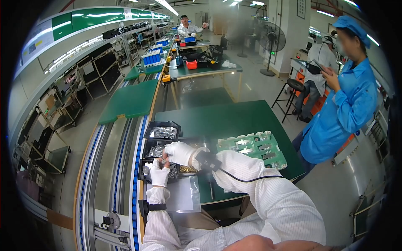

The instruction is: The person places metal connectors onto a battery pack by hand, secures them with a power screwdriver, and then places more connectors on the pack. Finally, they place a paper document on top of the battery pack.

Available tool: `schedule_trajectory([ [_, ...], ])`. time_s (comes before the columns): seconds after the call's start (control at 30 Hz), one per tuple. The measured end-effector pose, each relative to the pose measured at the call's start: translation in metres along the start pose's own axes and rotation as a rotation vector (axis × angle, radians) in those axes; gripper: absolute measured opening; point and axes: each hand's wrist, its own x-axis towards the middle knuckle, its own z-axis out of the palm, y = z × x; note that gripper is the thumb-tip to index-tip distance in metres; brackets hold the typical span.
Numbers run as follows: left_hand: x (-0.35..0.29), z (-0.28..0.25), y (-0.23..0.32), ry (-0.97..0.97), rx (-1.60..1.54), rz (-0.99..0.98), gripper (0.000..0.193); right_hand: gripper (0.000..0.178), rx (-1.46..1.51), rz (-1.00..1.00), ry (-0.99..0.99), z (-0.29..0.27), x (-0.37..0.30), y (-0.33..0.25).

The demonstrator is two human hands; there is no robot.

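Observation:
My left hand [159,174], in a white glove with bare fingertips, is over the nearer black parts bin [141,172]. Its fingers are drawn together close to the other hand's fingertips. Across from the right reaches my right hand [179,153], gloved the same way, its fingers closed beside the middle bin of silvery metal pieces [155,151]. Whatever the fingers pinch is too small to make out. Brass-coloured small parts [187,170] lie under my right wrist. A light green tray [252,149] with metal strips set in it rests to the right.
Another black bin [162,130] of metal strips stands farther back. On the green table lie a clear bag with a white sheet [184,195] and a dark slim tool [211,189]. A conveyor rail [136,188] runs along the left. A person in blue [341,108] stands at right.

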Motion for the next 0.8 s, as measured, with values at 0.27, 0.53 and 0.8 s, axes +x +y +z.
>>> schedule_trajectory([
  [0.27, 0.002, -0.004, -0.006, 0.031, -0.039, 0.006, 0.021, 0.012, 0.002, 0.012, -0.052, 0.003, 0.004, 0.000],
  [0.53, 0.006, 0.007, 0.017, 0.051, -0.008, 0.043, 0.027, 0.011, -0.060, -0.130, 0.146, -0.011, 0.005, 0.000],
  [0.8, -0.001, -0.002, -0.001, 0.057, 0.164, 0.111, 0.004, 0.008, 0.388, 0.123, 0.598, -0.115, 0.005, -0.020],
])
